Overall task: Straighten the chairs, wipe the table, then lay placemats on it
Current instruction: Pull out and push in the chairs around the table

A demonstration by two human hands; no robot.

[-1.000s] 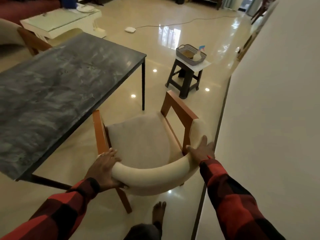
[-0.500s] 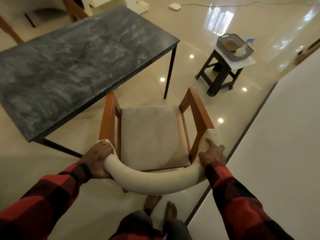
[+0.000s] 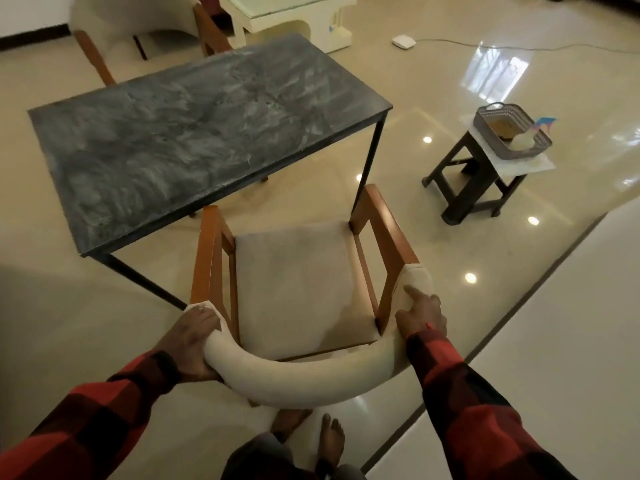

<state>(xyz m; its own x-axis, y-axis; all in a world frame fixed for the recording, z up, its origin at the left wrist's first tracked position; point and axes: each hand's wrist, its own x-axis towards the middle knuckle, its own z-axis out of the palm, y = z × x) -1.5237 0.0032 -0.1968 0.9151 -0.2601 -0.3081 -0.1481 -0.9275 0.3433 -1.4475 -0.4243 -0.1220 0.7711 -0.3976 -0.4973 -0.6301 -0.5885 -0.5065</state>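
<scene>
A wooden armchair [image 3: 298, 282] with a beige seat and a curved cream backrest stands in front of me, facing the near edge of the dark marbled table [image 3: 194, 140]. My left hand [image 3: 190, 341] grips the left end of the backrest. My right hand [image 3: 420, 315] holds the right end, forefinger stretched along it. The chair's front sits close to the table's near right leg. A second chair [image 3: 138, 26] with a cream back stands at the table's far side.
A dark stool [image 3: 467, 181] to the right carries a grey basket [image 3: 512, 133] holding a white bottle and a cloth. A white wall [image 3: 554, 341] runs along my right. A white low table [image 3: 291, 15] stands beyond, with a cable across the glossy floor. My bare feet are below the chair.
The chair has swung round from skewed beside the table's corner to facing the table's edge more squarely. My view has shifted left. Both hands keep their hold on the backrest.
</scene>
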